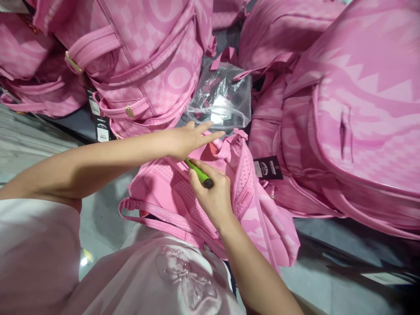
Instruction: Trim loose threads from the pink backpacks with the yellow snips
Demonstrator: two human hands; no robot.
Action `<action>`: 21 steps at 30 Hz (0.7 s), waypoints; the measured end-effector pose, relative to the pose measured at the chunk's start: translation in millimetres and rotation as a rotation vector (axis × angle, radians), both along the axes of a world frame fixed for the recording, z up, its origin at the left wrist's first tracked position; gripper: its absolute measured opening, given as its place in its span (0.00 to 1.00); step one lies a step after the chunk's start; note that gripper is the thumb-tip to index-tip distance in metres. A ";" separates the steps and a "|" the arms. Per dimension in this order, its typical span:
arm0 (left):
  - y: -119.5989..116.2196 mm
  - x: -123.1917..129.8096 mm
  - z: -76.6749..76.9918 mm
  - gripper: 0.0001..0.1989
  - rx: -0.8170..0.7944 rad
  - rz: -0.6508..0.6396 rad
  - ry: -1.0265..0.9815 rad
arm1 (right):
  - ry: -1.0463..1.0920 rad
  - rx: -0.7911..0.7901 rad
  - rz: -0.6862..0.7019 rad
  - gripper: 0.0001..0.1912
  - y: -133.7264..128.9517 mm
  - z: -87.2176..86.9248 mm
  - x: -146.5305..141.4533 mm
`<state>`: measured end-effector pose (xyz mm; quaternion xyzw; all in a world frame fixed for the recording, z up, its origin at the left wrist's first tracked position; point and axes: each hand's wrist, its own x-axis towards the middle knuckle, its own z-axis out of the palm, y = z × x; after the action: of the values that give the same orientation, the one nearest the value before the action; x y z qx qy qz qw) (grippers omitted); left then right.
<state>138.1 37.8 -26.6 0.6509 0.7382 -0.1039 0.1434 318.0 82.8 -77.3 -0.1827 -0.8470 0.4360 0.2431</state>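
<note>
A pink backpack (157, 186) lies in front of me, its dotted padded back and straps facing up. My right hand (215, 192) is wrapped around a slim tool with a bright green handle (199, 173) and a black end. The tool's working tip points at the backpack's upper part and is hidden near my other hand, so its kind cannot be made out. My left hand (192, 139) rests over the top of the backpack with fingers stretched out, close to the tool's tip. Just beyond those fingers lies a clear plastic bag (226, 94) with a white piece in it.
Pink patterned backpacks surround the spot: a checkered one (147, 70) at the upper left, a large one (367, 109) on the right. Black hang tags (271, 168) hang from some. A grey floor (106, 210) shows below on the left.
</note>
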 end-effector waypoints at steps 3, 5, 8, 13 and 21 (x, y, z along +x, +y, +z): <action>0.5 1.5 0.6 0.62 -0.012 0.020 -0.004 | -0.028 0.033 0.019 0.14 2.5 0.9 1.0; 0.8 1.6 -0.2 0.61 -0.012 0.017 -0.011 | -0.005 0.011 0.038 0.14 4.1 -0.1 2.1; 1.6 1.2 -1.7 0.61 -0.003 0.008 -0.014 | 0.003 0.001 0.040 0.15 5.3 -2.1 3.3; 2.8 2.3 0.5 0.61 -0.014 0.019 -0.008 | 0.014 -0.024 0.049 0.15 4.4 -3.1 2.1; 1.3 1.9 -2.1 0.62 0.010 0.003 -0.006 | -0.019 -0.098 0.057 0.16 4.7 -5.3 -1.0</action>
<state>140.0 39.2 -28.7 0.6509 0.7392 -0.0982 0.1424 317.0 87.5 -82.6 -0.1741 -0.8318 0.4821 0.2132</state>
